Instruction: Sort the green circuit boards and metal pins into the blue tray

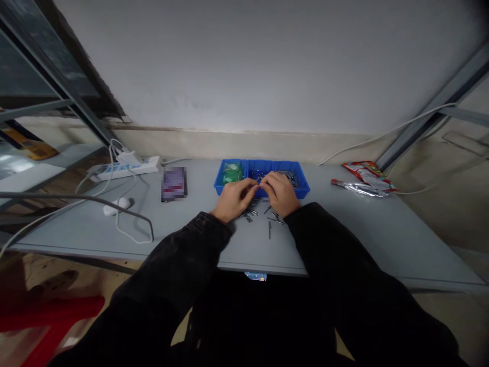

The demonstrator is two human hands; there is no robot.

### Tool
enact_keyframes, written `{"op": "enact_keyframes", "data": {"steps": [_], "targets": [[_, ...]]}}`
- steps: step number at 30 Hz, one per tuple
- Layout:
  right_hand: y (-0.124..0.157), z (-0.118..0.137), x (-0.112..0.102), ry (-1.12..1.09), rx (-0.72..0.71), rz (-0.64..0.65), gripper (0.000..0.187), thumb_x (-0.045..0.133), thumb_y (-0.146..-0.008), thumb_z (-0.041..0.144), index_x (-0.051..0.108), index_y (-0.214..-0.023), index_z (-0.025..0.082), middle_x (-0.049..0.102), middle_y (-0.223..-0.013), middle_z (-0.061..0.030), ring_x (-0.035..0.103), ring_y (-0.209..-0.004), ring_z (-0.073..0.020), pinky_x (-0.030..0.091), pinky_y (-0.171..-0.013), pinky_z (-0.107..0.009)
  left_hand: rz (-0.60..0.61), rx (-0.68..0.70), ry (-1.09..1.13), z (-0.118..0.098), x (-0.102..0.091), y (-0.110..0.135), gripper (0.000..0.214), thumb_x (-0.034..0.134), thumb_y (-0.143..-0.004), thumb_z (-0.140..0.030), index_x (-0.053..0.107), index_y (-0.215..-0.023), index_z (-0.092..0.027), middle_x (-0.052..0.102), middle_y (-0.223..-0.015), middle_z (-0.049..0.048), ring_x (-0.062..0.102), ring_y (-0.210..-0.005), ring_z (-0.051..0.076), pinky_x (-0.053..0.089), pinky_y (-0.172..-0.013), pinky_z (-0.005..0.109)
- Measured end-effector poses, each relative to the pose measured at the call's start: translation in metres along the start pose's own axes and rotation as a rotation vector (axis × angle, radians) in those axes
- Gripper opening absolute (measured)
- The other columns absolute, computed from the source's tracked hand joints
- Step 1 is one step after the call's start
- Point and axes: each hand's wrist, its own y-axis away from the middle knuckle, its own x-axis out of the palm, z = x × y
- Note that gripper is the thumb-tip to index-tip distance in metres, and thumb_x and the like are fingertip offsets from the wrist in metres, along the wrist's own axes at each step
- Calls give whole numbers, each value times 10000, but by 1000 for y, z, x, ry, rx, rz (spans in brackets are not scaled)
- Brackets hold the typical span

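Dim, flat light here, and a broad grey-white wall [244,66] fills the back, meeting a cream band [229,146] along its foot. Up left, a dark pane [26,66] sits behind slanting metal bars [87,114]; over right, another grey metal post [416,107] leans in. Below stretches the long grey surface [344,229], with blotched tan floor [42,267] and something red [57,311], blurred, at lower left.
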Motion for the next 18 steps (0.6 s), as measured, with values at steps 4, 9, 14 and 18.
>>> {"op": "enact_keyframes", "data": {"steps": [4,9,14,18], "targets": [[0,1,0,37,3,-20,274,406,-1038,318,551,-826,225,639,-830,-51,566,-844,-232,364,-795,-376,-3,-6,0,1,1,0,233,533,-1015,-336,681,-984,-158,608,-678,-18,505,-565,96,408,-595,232],[0,2,-1,-36,-8,-16,115,471,-1005,266,576,-1003,220,677,-960,-59,594,-892,-226,384,-842,-377,-40,-26,-12,2,1,0,229,544,-1008,-341,685,-977,-163,599,-661,-21,501,-559,98,395,-582,233],[-1,1,-3,13,-28,-22,172,442,-1030,285,559,-915,231,670,-905,-44,582,-873,-229,371,-825,-383,-20,-36,-8,2,1,0,245,537,-1011,-349,693,-986,-162,623,-687,-10,514,-578,104,396,-593,235],[-3,-1,-7,111,-55,-55,262,425,-1043,349,577,-862,234,666,-888,-53,551,-869,-242,350,-806,-393,-42,-30,-20,2,0,-1,231,551,-1005,-344,701,-983,-170,661,-734,-2,539,-605,107,414,-617,239]]}}
